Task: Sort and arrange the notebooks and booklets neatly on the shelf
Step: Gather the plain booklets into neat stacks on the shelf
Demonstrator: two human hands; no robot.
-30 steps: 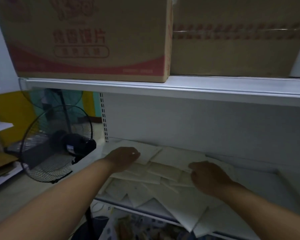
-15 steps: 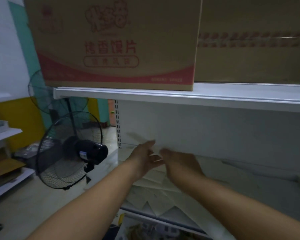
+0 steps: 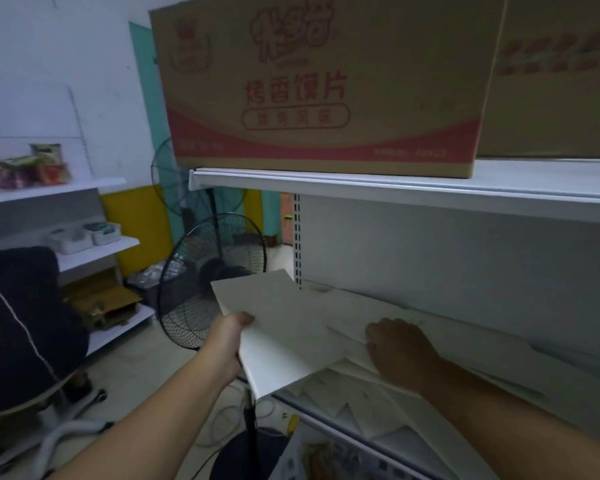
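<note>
While the left grip (image 3: 227, 344) holds one booklet (image 3: 284, 327) clear, gather the rest.
It pinches the left edge, thumb on top, lifted over the left end of the shelf (image 3: 465, 271). Beneath lie loose booklets (image 3: 368, 400), scattered. Farther right, the right grip (image 3: 400, 348) rests on them, fingers curled; whether it holds one I cannot tell. Judged best: slide each under the held one, corners matched, without creasing.

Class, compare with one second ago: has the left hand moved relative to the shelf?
Yes. The left hand has come off the shelf leftward past its end, now gripping a booklet.
</note>
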